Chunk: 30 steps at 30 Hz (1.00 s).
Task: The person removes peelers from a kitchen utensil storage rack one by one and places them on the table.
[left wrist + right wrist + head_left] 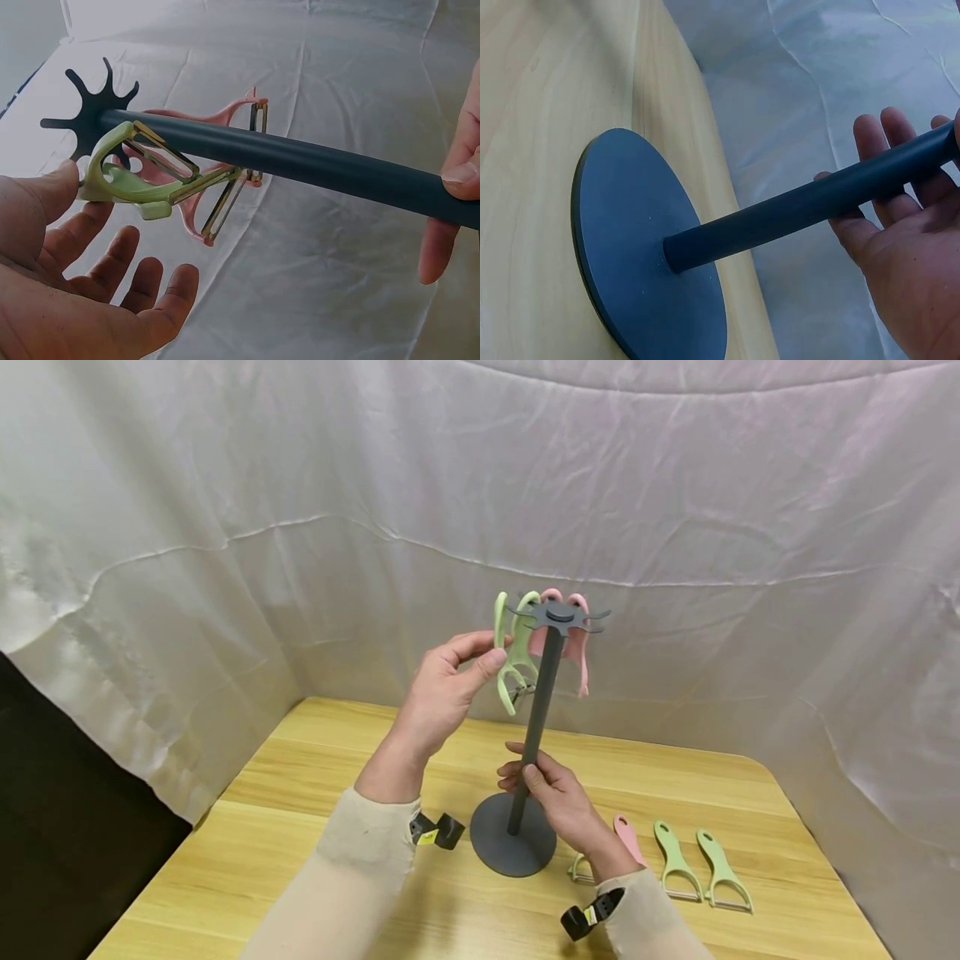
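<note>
A dark grey rack with a round base [513, 852] and a ring of hooks [560, 612] stands upright on the table. My left hand [438, 693] pinches a green peeler [499, 625] between thumb and fingers, up at the hooks on the left side. Beside it hangs a second green peeler [523, 643]. Two pink peelers [578, 645] hang at the back of the ring, partly behind the pole [300, 161] in the left wrist view. Lower down, my right hand [564, 802] holds the pole with its thumb in front and fingers behind.
On the wooden table [300, 852], right of the base, lie two green peelers [672, 860] and a pink peeler [627, 833]. The right forearm covers part of the pink one and another green-edged peeler head [579, 870]. Pale curtains [675, 485] close off the back and sides.
</note>
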Motion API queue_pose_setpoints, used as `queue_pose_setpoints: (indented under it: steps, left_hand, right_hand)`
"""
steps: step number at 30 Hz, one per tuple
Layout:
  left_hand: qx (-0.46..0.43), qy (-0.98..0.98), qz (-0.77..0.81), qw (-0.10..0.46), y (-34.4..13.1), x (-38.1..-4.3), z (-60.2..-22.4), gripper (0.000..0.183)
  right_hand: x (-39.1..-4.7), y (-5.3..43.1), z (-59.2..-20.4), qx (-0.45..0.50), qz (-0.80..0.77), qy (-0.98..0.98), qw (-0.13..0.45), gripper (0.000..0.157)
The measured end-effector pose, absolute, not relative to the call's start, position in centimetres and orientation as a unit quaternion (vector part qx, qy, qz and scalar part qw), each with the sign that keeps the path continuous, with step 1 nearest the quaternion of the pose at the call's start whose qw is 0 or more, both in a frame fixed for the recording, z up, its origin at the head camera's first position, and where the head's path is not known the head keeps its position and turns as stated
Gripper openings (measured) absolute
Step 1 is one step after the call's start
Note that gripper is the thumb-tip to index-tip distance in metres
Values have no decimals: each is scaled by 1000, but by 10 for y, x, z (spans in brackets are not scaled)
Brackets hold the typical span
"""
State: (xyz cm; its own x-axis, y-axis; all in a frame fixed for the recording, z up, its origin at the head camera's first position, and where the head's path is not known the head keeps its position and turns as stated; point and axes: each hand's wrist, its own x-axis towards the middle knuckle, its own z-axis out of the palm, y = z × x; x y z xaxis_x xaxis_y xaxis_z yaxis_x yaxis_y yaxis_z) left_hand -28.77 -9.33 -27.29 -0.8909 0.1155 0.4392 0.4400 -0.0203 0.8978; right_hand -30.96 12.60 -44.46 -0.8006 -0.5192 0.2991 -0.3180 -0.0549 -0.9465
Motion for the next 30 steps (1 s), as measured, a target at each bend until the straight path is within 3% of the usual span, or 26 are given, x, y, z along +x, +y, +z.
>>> queue_pose_setpoints:
  steps: [30]
  left_hand:
    - [-184, -642, -734, 119, -112, -279, -270, 30]
  right_hand:
    - [-309, 122, -444, -315, -668, 671, 69, 44]
